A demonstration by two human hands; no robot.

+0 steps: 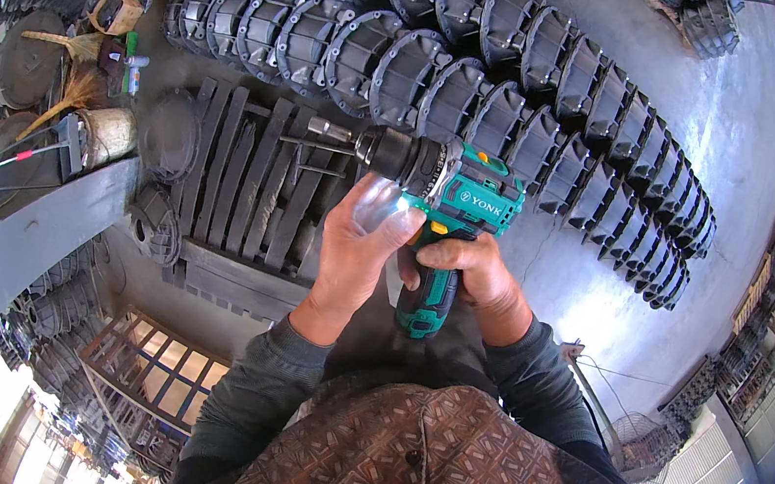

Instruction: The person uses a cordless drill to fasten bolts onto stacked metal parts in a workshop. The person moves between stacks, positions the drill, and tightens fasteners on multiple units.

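Observation:
A teal and black cordless drill (453, 202) is held up in front of me, its chuck and socket bit (334, 131) pointing left. My right hand (472, 276) is wrapped around the drill's grip, finger by the orange trigger. My left hand (360, 238) rests against the drill's body just below the chuck, lit by the drill's work light. The bit hangs in the air above a stack of dark flat metal bars (248, 178) and touches nothing.
Long rows of dark round cast metal housings (491, 68) stand on the concrete floor (751, 125). A grey beam (24, 221) crosses at left, with brooms and a basket (106, 133) behind. More metal parts lie at lower left.

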